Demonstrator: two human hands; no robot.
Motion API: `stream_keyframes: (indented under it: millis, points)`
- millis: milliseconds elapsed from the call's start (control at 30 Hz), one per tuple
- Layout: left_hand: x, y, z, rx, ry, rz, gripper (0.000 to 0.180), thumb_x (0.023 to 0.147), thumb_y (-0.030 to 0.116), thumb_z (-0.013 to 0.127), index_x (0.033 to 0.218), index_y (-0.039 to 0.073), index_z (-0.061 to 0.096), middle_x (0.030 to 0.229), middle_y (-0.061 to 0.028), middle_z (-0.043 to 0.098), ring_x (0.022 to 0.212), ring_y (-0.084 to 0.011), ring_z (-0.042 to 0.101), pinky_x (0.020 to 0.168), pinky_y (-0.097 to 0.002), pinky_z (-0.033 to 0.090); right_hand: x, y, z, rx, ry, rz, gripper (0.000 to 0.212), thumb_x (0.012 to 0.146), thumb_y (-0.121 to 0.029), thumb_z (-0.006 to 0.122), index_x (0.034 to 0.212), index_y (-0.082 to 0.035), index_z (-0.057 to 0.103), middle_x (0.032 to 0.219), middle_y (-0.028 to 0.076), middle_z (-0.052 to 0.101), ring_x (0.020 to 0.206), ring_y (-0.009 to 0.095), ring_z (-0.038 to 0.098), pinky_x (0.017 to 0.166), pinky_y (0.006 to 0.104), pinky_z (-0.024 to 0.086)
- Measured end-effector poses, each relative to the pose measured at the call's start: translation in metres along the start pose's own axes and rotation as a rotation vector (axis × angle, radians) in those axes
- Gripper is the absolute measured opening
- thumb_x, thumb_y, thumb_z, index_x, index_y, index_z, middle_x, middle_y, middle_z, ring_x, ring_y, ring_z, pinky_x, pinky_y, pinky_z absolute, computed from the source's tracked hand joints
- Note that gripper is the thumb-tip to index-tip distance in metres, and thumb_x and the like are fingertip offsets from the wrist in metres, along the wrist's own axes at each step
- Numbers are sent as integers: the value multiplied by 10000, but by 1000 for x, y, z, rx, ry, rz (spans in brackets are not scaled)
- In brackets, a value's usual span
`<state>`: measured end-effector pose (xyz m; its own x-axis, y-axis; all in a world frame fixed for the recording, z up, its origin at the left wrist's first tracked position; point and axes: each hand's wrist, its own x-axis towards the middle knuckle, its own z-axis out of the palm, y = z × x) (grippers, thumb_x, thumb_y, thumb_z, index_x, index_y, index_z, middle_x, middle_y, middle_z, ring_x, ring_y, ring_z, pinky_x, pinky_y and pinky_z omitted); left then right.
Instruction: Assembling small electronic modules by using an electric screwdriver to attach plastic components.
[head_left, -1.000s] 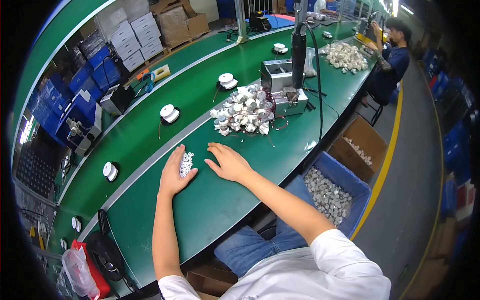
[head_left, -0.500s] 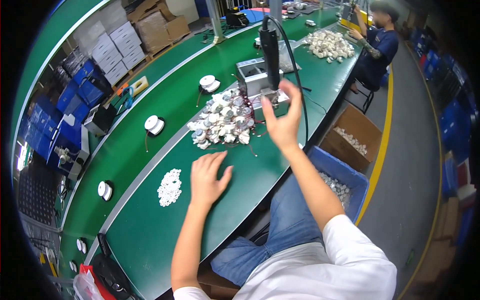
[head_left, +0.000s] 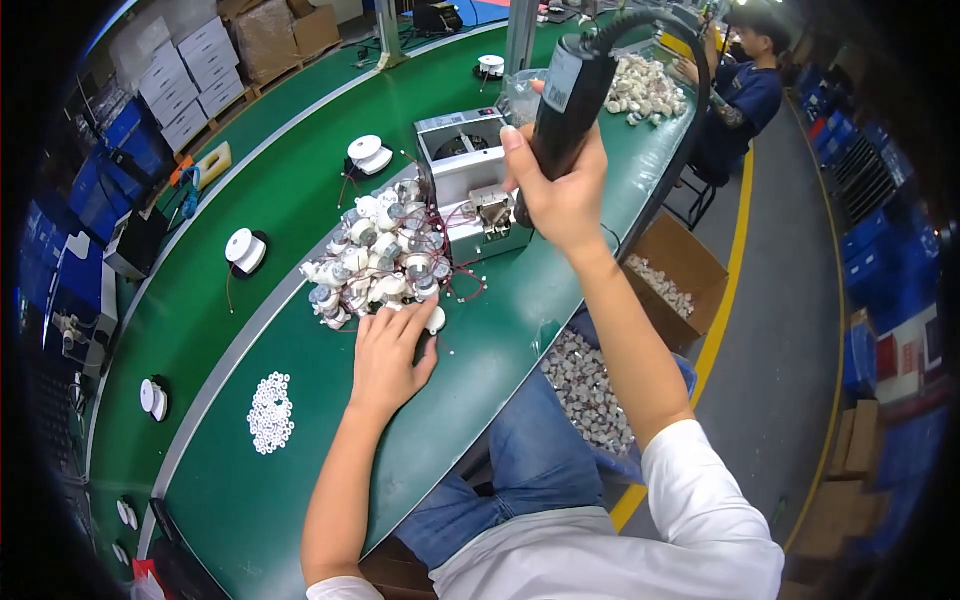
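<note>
An electric screwdriver (head_left: 562, 115), black with a cable at its top, stands tilted in my right hand (head_left: 570, 195), whose fingers and thumb wrap its body. My left hand (head_left: 388, 355) lies palm down on the green table (head_left: 460, 380), thumb apart. Its fingertips reach the near edge of a heap of small white motor assemblies (head_left: 375, 250) with red and dark wires. Beside the index fingertip is a white round part (head_left: 436, 319); whether the fingers press on it, I cannot tell. Behind the screwdriver sits a silver metal box machine (head_left: 465, 165) with a small metal fixture (head_left: 493, 212).
Small white rings (head_left: 270, 413) lie piled at the left. White round units (head_left: 246, 250) line the green belt beyond a grey rail. A blue bin of parts (head_left: 590, 390) and a cardboard box (head_left: 680, 270) stand at the right. A co-worker (head_left: 745, 95) sits at the far right.
My right hand has closed around the screwdriver, which now stands nearer and tilted. My left hand has come up against the heap. The whole view has shifted.
</note>
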<state>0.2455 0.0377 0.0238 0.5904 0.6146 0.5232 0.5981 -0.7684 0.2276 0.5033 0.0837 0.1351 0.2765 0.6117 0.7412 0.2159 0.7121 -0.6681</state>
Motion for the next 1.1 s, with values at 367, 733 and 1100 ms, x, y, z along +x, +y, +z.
stream_keyframes:
  millis: [367,733,1100]
  points:
    - [-10,21,4,-160,-5,-92,313,782,116,812,1076,79,713,971,-61,686,886,-260,611,772,-383,409,11,42,19,-12,147,-52,284,925,-145,793,1069,-36,573,772,-11,581,653,95,548,591,282,459]
    - [-21,24,15,-436,-29,-96,447,842,6,787,1275,43,682,1149,-125,673,854,-252,685,739,-356,579,0,52,25,-5,35,72,329,902,-129,800,1106,-26,562,834,-13,582,750,89,530,691,268,479]
    - [-13,22,23,-568,-19,-240,580,830,18,828,1378,37,639,1080,-87,751,765,-126,612,675,-271,500,-54,-13,5,152,-76,210,544,986,-48,720,1461,2,461,733,-4,586,562,81,558,528,260,441]
